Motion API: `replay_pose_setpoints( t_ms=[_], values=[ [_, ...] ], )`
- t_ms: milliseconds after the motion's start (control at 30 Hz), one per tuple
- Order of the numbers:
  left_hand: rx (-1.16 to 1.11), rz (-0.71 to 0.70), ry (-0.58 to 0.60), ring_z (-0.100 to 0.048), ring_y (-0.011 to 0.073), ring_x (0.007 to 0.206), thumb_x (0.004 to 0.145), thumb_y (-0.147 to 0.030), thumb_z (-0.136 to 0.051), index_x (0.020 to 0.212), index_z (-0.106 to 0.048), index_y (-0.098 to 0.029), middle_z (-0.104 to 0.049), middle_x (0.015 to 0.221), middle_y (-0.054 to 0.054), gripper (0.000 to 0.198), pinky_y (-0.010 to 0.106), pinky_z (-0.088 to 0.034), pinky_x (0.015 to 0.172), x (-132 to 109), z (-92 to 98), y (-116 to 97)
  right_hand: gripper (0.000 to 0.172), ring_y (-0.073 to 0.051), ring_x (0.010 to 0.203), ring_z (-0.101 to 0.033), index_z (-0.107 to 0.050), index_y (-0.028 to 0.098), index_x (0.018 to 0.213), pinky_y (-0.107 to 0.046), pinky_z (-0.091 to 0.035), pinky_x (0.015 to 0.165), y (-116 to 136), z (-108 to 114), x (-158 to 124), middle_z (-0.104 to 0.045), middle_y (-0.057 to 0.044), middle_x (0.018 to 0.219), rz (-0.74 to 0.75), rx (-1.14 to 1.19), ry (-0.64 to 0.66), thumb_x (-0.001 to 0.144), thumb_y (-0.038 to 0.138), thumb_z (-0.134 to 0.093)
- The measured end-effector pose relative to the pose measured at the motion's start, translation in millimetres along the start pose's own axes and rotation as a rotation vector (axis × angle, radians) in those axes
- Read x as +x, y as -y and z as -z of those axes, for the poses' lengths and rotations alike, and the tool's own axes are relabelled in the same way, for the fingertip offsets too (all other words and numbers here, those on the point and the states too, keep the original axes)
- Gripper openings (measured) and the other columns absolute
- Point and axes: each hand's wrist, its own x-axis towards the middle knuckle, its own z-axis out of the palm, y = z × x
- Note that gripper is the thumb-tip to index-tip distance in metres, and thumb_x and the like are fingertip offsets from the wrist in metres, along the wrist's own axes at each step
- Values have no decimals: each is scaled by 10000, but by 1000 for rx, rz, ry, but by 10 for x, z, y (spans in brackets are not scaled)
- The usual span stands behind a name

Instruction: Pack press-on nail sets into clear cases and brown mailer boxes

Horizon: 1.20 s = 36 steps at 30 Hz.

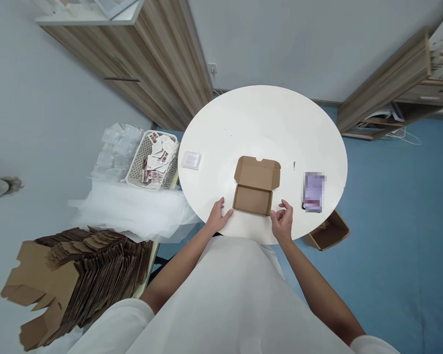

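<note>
A brown cardboard mailer box [254, 199] lies near the front of the round white table [262, 118], its lid folded back away from me and its inside bare. My left hand [217, 217] is beside the box's front left corner, thumb and fingers apart, holding nothing. At the front right corner is my right hand [282, 221]. Its thumb tip is at the corner, touching or almost touching, while the fingers are loosely bent and apart from the thumb. Neither hand grips the box.
A small clear plastic case [191, 160] sits at the table's left; a blurred purple item [313, 191] lies right. Leftward are a white basket [136, 164] of printed cards, white sheets [133, 209] and stacked flat cardboard boxes [107, 275]. An open carton [330, 232] stands on the floor.
</note>
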Motion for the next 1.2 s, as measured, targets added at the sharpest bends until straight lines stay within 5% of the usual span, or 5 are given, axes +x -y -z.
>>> replay_pose_setpoints(
  t_ms=[200,333,733,933,1200],
  values=[
    [48,-12,-354,-450,241,1102,795,-399,-493,1227,-390,-150,-428,1201,147,509,388,-411,885,423,705,299,348,-125,622,-465,-557,203,1020,-304,-439,641,820,-493,255,-531,-6,744,-14,35,443,736,403,-543],
    [41,72,-486,-388,263,1184,777,-364,-526,1225,-400,-144,-410,1239,157,515,415,-317,991,899,1227,485,404,-173,870,-545,-553,234,1079,-329,-463,730,1256,-1196,403,-574,-61,1066,-246,127,646,724,426,-552],
    [6,20,-338,-414,235,1177,843,-189,-368,1255,-438,-104,-479,1217,149,427,376,-297,1019,1688,1743,646,581,-184,1166,-441,-349,250,1317,-339,-360,965,1473,-2780,944,-383,-42,1370,-404,295,539,768,354,-507],
    [-33,17,-320,-541,204,967,801,-172,-424,1169,-545,-122,-578,1020,109,390,348,-401,914,1668,1698,706,569,-170,1042,-523,-392,213,1290,-324,-420,890,1468,-2925,920,-536,-69,1205,-411,259,508,743,309,-516],
    [-232,36,-268,-572,158,861,752,-219,-513,1111,-593,-173,-611,964,51,371,316,-449,844,1363,1480,649,549,-166,938,-564,-433,202,1257,-342,-447,842,1332,-2499,727,-600,-72,1062,-426,239,512,727,304,-534]
  ],
)
